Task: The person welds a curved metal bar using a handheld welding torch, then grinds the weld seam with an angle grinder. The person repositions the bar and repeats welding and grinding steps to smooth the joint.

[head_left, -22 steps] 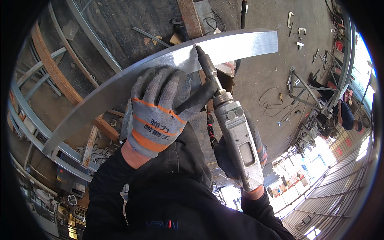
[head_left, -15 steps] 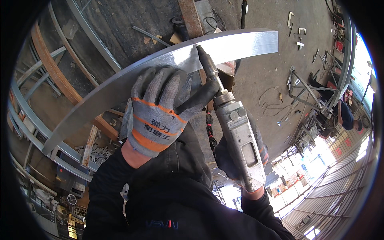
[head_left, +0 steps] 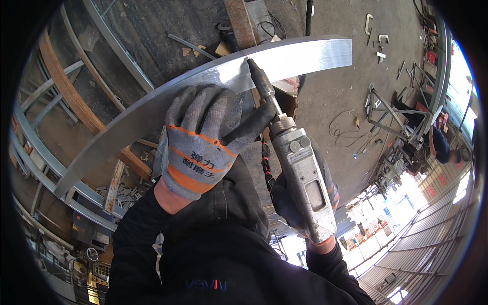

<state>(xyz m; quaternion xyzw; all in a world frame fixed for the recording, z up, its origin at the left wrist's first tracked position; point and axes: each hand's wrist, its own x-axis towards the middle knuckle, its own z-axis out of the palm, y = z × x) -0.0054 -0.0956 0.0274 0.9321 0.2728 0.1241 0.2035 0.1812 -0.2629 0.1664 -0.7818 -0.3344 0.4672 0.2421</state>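
Note:
A long curved strip of bright steel arcs from the lower left to the upper right. My left hand, in a grey glove with orange bands, lies flat on the strip, its thumb stretched against the tool's neck. My right hand, mostly hidden behind the tool, grips the body of a grey pneumatic hand grinder. The grinder's thin black nose touches the upper edge of the strip.
Rusty curved beams and grey steel frames lie on the dirty floor at left. Metal offcuts, cables and clamps are scattered around. A welded frame stands at right, and another person in blue crouches beyond it.
The grinder's tip has slid slightly along the strip's upper edge. My left hand stays pressed on the steel.

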